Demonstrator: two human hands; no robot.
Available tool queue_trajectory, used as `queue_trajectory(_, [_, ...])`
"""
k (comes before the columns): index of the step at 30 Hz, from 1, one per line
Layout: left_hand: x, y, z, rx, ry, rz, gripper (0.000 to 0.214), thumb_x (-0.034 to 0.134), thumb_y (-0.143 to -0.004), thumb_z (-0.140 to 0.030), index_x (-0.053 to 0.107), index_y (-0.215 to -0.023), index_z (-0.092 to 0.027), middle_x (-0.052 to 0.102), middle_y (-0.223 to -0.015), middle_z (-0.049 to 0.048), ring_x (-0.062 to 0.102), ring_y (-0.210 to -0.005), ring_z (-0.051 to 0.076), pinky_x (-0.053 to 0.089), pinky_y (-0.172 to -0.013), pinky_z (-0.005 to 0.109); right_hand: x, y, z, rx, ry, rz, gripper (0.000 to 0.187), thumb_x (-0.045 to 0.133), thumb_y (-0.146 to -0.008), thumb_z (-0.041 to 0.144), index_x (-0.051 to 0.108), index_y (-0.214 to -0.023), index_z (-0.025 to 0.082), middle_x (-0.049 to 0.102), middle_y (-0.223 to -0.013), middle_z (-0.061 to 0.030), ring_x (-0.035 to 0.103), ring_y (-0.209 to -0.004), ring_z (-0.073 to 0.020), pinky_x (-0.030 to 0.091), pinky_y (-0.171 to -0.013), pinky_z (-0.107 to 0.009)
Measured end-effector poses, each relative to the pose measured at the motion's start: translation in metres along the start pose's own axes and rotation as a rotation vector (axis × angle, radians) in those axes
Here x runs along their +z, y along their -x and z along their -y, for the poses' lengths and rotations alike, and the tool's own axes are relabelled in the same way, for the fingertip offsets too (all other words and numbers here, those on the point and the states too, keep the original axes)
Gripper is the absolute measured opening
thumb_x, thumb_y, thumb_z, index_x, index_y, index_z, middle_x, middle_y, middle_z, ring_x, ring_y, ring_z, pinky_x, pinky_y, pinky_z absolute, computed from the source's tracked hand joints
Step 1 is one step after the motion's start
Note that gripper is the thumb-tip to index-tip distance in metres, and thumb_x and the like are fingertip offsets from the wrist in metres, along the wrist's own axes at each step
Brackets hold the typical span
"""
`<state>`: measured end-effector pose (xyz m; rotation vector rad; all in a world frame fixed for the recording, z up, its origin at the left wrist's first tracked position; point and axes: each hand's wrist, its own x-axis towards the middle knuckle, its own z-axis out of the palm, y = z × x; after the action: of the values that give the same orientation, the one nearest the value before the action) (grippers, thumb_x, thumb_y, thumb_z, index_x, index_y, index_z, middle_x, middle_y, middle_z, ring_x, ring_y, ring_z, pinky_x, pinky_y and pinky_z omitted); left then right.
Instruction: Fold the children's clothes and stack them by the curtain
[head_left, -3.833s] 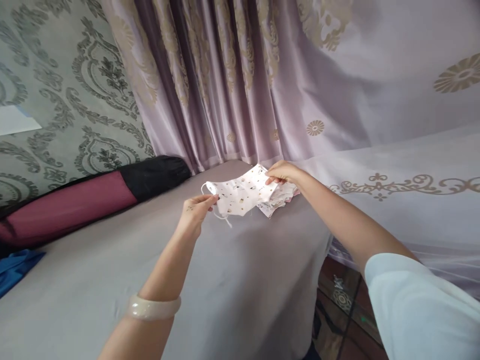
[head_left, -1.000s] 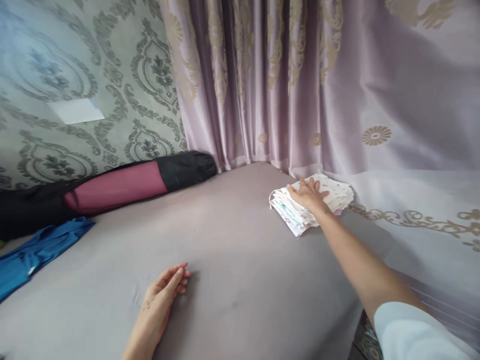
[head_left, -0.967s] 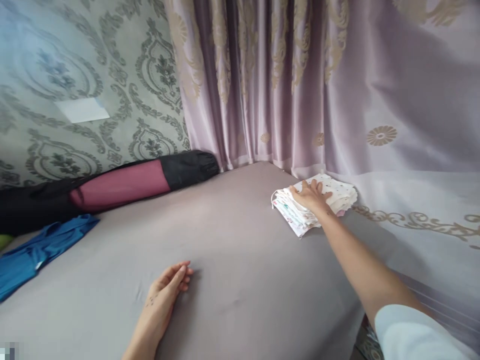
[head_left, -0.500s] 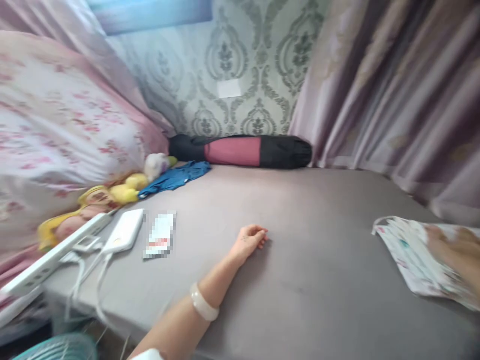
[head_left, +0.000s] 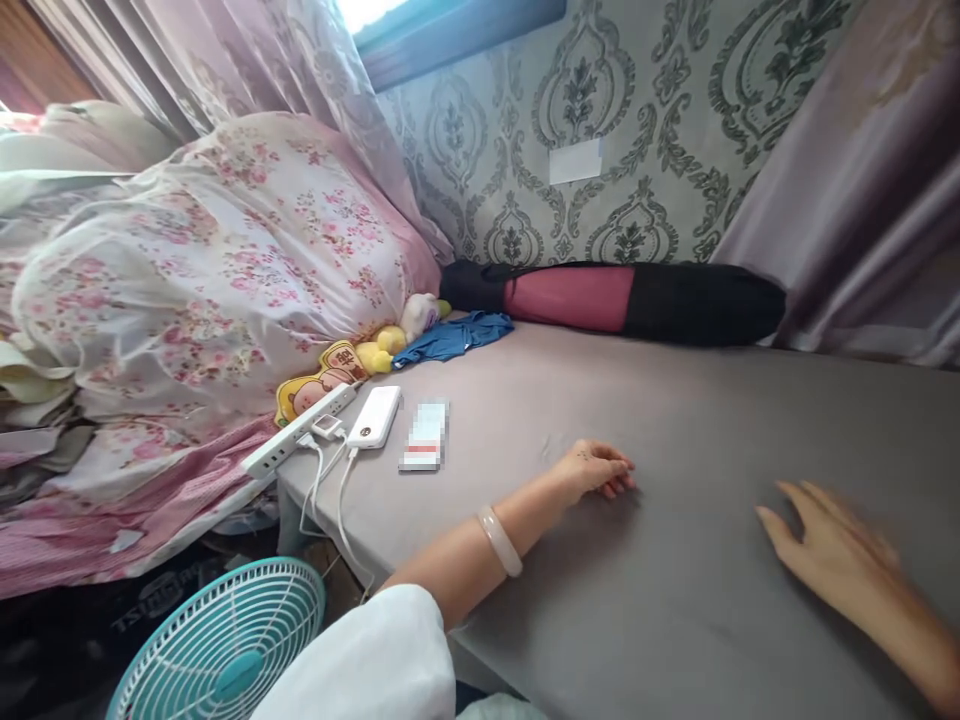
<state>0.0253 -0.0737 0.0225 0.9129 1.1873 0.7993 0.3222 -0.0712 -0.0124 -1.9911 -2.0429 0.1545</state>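
Note:
My left hand [head_left: 594,468] rests on the grey bed sheet [head_left: 705,420], fingers loosely curled and touching the fabric, with nothing in it. A pale bangle [head_left: 501,541] sits on that wrist. At the lower right my right hand [head_left: 825,545] hovers just over the sheet. Its fingers are spread and empty, slightly smeared by motion. The stack of folded patterned cloths is out of view.
A black and maroon roll [head_left: 637,298] lies along the patterned wall. A blue cloth [head_left: 454,335], a yellow plush toy [head_left: 337,365], a power strip [head_left: 296,445], a white power bank [head_left: 373,416] and a floral quilt heap [head_left: 202,280] are at left. A teal fan [head_left: 225,650] stands below.
My view has swung left, away from the cloth stack. My right hand has left the stack and come back over the bare sheet. My left hand has stayed resting on the sheet.

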Motion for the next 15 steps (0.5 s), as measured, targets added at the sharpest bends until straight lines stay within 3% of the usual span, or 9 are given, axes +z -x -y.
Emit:
queue_trajectory(3, [-0.034,-0.001,-0.021,0.092,0.009,-0.128,0.006,0.063,-0.082,-0.010,0.068,-0.080,-0.013,0.066,-0.065,0.0010,0.054,-0.054,0.007,0.043,-0.055,0.019,0.019,-0.004,0.035,-0.063,0.046,-0.010,0.081,0.021,-0.081,0.058,0.041,-0.150,0.020,0.046,-0.148,-0.0213,0.034,-0.143,-0.0352,0.031,-0.113,-0.058])
queue_trajectory(7, [-0.106,0.001,-0.052,0.199,-0.035,-0.451,0.007,0.063,-0.078,-0.009,0.069,-0.077,-0.012,0.068,-0.067,0.0047,0.055,-0.056,0.009,0.044,-0.058,0.022,0.032,0.000,0.065,-0.069,0.086,-0.003,0.078,0.018,-0.082,0.054,0.052,-0.139,0.012,0.048,-0.147,-0.0209,0.038,-0.141,-0.0351,0.032,-0.113,-0.057])
queue_trajectory(9, [-0.148,0.004,-0.065,0.226,-0.053,-0.646,0.007,0.064,-0.074,-0.007,0.067,-0.073,-0.013,0.067,-0.064,0.0047,0.055,-0.056,0.010,0.043,-0.059,0.023,0.037,0.004,0.068,-0.066,0.108,-0.025,0.078,0.016,-0.083,0.054,0.051,-0.138,0.012,0.046,-0.149,-0.0207,0.038,-0.141,-0.0358,0.031,-0.113,-0.058])
queue_trajectory(12, [-0.205,0.014,-0.079,0.260,-0.060,-0.815,0.011,0.063,-0.071,-0.003,0.063,-0.071,-0.014,0.063,-0.062,0.0026,0.052,-0.057,0.010,0.041,-0.062,0.024,0.041,0.009,0.064,-0.080,0.131,-0.065,0.078,0.012,-0.085,0.053,0.049,-0.141,0.012,0.045,-0.150,-0.0199,0.038,-0.141,-0.0350,0.028,-0.115,-0.057])
queue_trajectory(15, [-0.241,0.030,-0.087,0.265,-0.069,-0.930,0.016,0.061,-0.068,0.001,0.060,-0.070,-0.015,0.058,-0.057,-0.0001,0.049,-0.058,0.010,0.039,-0.064,0.024,0.039,0.016,0.059,-0.092,0.154,-0.079,0.080,0.008,-0.087,0.052,0.049,-0.141,0.011,0.045,-0.150,-0.0199,0.037,-0.141,-0.0347,0.027,-0.115,-0.056])
